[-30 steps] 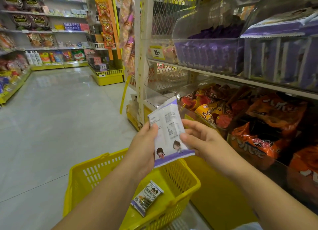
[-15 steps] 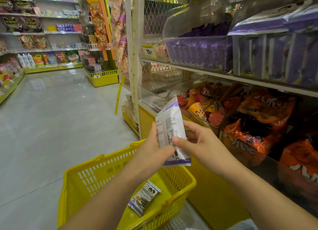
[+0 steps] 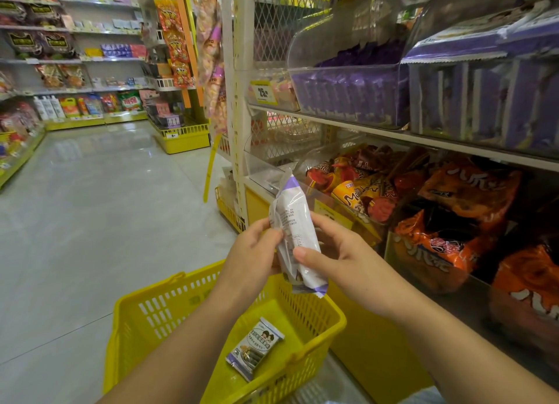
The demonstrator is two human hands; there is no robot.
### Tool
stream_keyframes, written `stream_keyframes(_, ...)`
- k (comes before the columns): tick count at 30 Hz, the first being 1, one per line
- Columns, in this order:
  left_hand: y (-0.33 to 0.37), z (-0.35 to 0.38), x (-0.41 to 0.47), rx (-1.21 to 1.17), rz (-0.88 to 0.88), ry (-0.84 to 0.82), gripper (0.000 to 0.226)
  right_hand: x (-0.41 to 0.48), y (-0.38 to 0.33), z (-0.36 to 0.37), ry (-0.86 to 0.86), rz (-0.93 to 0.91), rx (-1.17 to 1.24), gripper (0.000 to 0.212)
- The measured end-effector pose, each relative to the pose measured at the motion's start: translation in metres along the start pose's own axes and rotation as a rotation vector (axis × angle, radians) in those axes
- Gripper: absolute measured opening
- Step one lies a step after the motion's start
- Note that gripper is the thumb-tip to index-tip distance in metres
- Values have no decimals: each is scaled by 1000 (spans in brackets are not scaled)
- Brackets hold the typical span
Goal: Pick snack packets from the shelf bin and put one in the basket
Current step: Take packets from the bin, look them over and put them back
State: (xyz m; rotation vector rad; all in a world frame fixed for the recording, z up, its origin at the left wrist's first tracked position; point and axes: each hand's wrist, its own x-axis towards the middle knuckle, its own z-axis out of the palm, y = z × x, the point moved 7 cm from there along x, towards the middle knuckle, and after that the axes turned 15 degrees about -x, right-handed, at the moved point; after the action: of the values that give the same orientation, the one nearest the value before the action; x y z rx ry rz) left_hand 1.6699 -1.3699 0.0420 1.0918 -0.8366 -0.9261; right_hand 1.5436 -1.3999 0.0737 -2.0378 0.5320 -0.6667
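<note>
Held packet [image 3: 295, 231]: white, purple ends, small dark print blocks. Basket [image 3: 169, 310]: bright yellow, slotted grid walls. Packet in basket [image 3: 255, 347]: white w/ purple edge, green label, 2 cartoon figures. Bin packets [image 3: 348, 92]: purple. Lower-shelf bags [image 3: 447, 243]: orange, red, black, white lettering. Price tag [image 3: 262, 92]: yellow, black digits. Floor [image 3: 90, 207]: pale grey, glossy.
</note>
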Motion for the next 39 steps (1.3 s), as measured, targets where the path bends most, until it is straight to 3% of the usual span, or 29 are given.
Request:
stream_keyframes(3,-2,-5,2,-2,-9,36,25,-1,-2,2,-16,-8,-43,48)
stream_keyframes(9,-12,-9,3,-55,-114,40,36,-1,-2,4,-35,3,-92,52)
stream_keyframes(14,-21,8,-4,-201,-269,-123,72,-1,5,1,-4,53,-42,52)
stream_keyframes(16,-22,18,-9,-282,-285,-172,77,0,4,3,6,54,-48,52)
stream_keyframes(21,-15,26,-12,-476,-312,-146,61,1,0,11,-90,78,-84,63)
stream_keyframes(24,0,26,-14,-649,-309,-151,53,-1,-8,-6,13,119,-7,47)
stream_keyframes(26,6,23,-14,-640,-276,-121,45,-7,-17,-18,85,112,-22,45)
stream_keyframes(31,27,30,-23,-547,-103,-53,35,-39,-37,-25,95,91,-62,66)
stream_keyframes(36,61,63,-29,-526,-43,-61,32,-53,-75,-55,183,91,-180,54)
stream_keyframes(39,95,87,-22,-442,32,-149,34,-56,-114,-89,187,80,-276,52)
